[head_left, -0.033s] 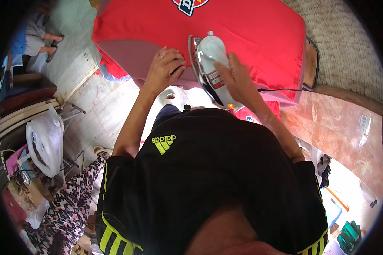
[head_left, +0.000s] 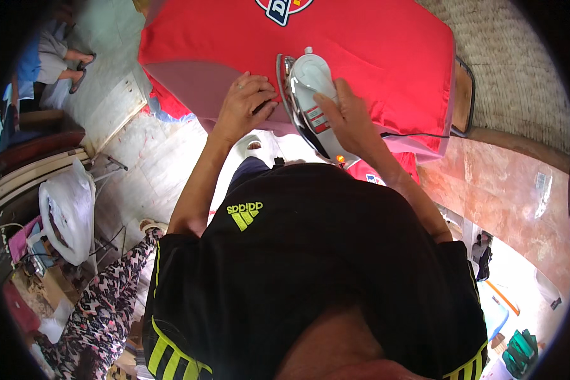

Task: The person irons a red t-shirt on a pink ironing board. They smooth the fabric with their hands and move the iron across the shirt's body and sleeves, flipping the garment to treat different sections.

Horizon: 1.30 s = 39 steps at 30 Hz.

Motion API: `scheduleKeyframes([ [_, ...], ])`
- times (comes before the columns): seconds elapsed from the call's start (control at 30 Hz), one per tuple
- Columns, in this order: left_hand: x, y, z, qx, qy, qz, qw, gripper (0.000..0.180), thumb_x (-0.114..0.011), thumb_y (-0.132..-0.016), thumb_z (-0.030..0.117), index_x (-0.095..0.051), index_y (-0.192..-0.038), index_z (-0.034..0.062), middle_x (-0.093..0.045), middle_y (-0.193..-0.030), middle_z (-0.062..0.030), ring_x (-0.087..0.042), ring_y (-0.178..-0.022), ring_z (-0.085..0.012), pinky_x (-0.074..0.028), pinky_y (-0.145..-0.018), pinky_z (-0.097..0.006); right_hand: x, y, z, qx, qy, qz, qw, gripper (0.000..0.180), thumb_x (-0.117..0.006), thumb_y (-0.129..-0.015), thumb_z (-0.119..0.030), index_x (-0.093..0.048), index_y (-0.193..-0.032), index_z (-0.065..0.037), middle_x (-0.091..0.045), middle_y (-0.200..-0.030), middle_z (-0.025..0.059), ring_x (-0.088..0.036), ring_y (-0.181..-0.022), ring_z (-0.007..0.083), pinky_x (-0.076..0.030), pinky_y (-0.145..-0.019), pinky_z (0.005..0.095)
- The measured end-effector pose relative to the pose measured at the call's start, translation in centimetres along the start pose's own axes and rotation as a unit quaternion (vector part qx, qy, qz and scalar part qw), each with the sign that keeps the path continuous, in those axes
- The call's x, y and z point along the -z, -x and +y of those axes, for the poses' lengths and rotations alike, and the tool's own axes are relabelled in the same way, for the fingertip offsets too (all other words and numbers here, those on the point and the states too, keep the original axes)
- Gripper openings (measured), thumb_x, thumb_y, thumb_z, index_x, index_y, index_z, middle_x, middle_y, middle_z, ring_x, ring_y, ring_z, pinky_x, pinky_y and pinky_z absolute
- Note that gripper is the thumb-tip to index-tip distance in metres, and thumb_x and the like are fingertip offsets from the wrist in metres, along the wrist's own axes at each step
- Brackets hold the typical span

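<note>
Clasped around iron, right hand sits upper center of frame. Left hand rests just left on red cloth, fingers bent, slightly spread.

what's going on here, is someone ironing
Yes, it looks like ironing. A person in a black shirt has the right hand around the handle of an electric iron over red cloth, its tip pointing away from the body. The left hand is just left of the iron, near the cloth's near edge. An orange light glows at the iron's heel.
</note>
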State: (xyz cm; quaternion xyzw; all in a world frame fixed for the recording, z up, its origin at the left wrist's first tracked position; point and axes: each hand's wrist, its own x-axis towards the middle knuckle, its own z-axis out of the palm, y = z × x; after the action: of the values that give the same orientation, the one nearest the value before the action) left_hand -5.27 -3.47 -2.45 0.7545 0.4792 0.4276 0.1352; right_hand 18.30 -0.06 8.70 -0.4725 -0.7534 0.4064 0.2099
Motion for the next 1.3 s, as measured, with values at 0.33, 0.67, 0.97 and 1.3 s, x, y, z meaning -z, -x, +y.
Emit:
scheduleKeyframes([
  [0.33,11.3,-3.1,-12.5,0.164,-0.481,0.243,0.826,0.041,-0.070,-0.086,0.040,-0.066,-0.109,0.0077,-0.062,-0.110,-0.0167,-0.059,-0.097,-0.0376,-0.046,-0.084,-0.046,1.5,-3.8,-1.0,0.008,0.042,-0.083,0.996,0.035,-0.056,-0.100,-0.030,-0.049,-0.111,0.002,-0.064,-0.081,0.0194,-0.065,-0.067,0.0267,-0.049,-0.058,0.0386],
  [0.67,15.1,-2.9,-19.3,0.252,-0.300,0.222,0.893,0.047,-0.073,-0.084,0.048,-0.069,-0.099,0.0035,-0.066,-0.081,-0.0171,-0.063,-0.080,-0.0391,-0.051,-0.070,-0.045,0.2,-5.6,-3.9,-0.078,0.034,-0.131,0.988,0.030,-0.054,-0.101,-0.030,-0.048,-0.107,0.000,-0.062,-0.079,0.0197,-0.065,-0.070,0.0260,-0.049,-0.062,0.0405],
  [0.97,14.1,-2.4,-20.9,0.306,-0.080,0.386,0.866,0.043,-0.080,-0.079,0.037,-0.059,-0.067,0.0006,-0.045,-0.054,-0.0096,-0.039,-0.050,-0.0175,-0.036,-0.048,-0.035,-4.1,-12.0,-7.1,0.024,0.073,-0.200,0.977,0.033,-0.056,-0.099,-0.028,-0.049,-0.112,0.002,-0.066,-0.085,0.0255,-0.070,-0.079,0.0382,-0.051,-0.067,0.0427],
  [1.3,16.8,-0.5,-20.3,0.396,0.048,0.291,0.870,0.030,-0.076,-0.087,0.027,-0.070,-0.086,-0.0018,-0.062,-0.067,-0.0014,-0.050,-0.060,-0.0068,-0.042,-0.056,-0.025,-11.0,-21.4,-10.6,0.170,0.120,-0.241,0.948,0.031,-0.054,-0.100,-0.032,-0.052,-0.098,-0.001,-0.066,-0.079,0.0194,-0.068,-0.070,0.0246,-0.051,-0.060,0.0368],
])
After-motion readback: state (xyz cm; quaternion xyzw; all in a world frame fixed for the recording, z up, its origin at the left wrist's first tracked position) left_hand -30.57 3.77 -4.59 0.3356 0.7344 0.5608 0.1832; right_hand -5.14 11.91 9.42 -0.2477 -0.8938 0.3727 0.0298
